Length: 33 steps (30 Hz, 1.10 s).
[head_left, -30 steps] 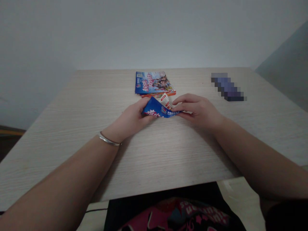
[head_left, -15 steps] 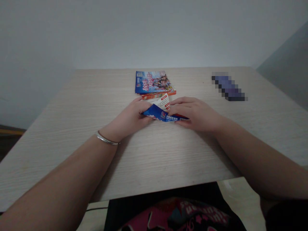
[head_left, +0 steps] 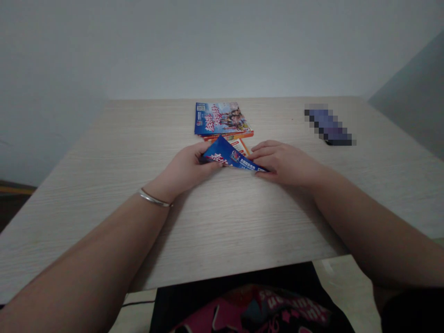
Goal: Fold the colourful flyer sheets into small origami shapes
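Observation:
Between my hands is a folded blue leaflet (head_left: pixel 227 154) with white and pink lettering, one corner pointing up and away from me. My left hand (head_left: pixel 190 164) grips its left side, thumb in front and fingers behind. At the right end, my right hand (head_left: pixel 282 162) pinches the narrow tip between thumb and fingers. Part of a white and orange printed sheet shows behind the blue flap; whether it belongs to the same leaflet I cannot tell. Just beyond lies a stack of leaflets (head_left: pixel 222 118) with a blue picture cover and orange edges.
A pixelated dark flat object (head_left: pixel 329 126) lies at the back right of the pale wooden table (head_left: pixel 208 222). The wall (head_left: pixel 222 51) rises behind the table's far edge. A silver bangle (head_left: pixel 154 198) circles my left wrist.
The leaflet's blue flap has been lifted and turned over farther from me, covering more of the white printed side. My left thumb has shifted slightly, while the stack stays put.

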Motion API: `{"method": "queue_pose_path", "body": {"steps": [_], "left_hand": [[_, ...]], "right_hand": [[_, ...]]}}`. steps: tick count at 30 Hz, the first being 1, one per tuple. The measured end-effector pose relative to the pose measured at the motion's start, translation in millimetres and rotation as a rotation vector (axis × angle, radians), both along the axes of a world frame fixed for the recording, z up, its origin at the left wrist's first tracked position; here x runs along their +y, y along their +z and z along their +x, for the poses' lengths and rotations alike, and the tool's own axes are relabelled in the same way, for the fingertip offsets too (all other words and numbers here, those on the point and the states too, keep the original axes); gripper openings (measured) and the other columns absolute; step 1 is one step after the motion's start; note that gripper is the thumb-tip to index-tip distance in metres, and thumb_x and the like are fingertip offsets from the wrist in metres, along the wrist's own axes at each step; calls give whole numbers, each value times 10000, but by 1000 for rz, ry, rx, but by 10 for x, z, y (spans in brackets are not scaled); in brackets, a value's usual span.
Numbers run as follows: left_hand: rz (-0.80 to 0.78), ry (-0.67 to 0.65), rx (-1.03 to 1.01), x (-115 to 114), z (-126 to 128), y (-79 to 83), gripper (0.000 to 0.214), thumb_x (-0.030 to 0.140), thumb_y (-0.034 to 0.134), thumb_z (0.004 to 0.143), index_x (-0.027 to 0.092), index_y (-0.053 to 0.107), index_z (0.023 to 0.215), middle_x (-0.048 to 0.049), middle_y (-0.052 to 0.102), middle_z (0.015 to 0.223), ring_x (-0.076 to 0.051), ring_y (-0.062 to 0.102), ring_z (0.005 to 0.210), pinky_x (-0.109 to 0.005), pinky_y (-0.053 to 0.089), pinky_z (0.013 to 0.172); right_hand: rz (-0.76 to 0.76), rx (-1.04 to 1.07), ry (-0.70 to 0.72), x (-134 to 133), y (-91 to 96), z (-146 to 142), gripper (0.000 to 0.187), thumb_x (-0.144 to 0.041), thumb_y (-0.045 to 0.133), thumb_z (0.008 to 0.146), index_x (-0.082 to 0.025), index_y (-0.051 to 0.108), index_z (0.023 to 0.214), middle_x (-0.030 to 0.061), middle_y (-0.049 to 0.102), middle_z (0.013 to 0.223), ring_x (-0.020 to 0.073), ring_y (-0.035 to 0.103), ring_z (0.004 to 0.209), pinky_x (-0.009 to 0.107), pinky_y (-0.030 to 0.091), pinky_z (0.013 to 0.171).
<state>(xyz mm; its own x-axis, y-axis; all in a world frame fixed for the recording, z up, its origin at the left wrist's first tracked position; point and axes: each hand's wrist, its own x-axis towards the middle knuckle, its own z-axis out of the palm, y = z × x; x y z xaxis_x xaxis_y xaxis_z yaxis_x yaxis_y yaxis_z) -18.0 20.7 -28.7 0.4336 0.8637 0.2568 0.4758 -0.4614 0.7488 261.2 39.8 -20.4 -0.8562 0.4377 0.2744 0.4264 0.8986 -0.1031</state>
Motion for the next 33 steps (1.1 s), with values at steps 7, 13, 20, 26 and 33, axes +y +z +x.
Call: {"method": "queue_pose_path", "body": {"steps": [7,13,20,26,33], "left_hand": [[-98,70,-191,60,-21,-84,277,347,724,822,153,698,1019,-87,732,1081,-235,658,1000,-429,519,966],[-211,-146,-231,2,18,35,452,354,722,844,176,644,1253,-97,687,1284,-243,649,1137,-420,492,1044],[-199,-263,41,-13,-83,118,215,379,685,870,224,777,989,-21,786,1022,-210,711,936,-391,548,942],[213,-485,252,26,-45,117,222,267,617,941,264,755,1115,-30,778,1117,-190,711,1035,-347,524,982],[388,-432,563,-71,11,161,322,241,538,988,280,678,1275,-11,727,1269,-191,656,1205,-371,468,1086]], "right_hand": [[-286,228,-206,-14,-42,34,200,-324,659,882,-236,703,1056,32,767,994,203,710,890,336,537,791],[-416,499,-184,-23,-77,63,325,-318,704,859,-241,662,1172,42,736,1080,185,708,872,318,560,746],[-207,390,-93,14,-4,92,132,-290,646,908,-243,753,970,30,756,944,180,671,873,335,517,820],[-49,298,-1,7,26,54,163,-201,596,917,-227,741,987,45,749,956,200,652,925,360,504,867],[49,83,-33,-22,143,54,254,-146,547,935,-253,766,1007,29,773,999,211,646,965,348,508,837]]}}
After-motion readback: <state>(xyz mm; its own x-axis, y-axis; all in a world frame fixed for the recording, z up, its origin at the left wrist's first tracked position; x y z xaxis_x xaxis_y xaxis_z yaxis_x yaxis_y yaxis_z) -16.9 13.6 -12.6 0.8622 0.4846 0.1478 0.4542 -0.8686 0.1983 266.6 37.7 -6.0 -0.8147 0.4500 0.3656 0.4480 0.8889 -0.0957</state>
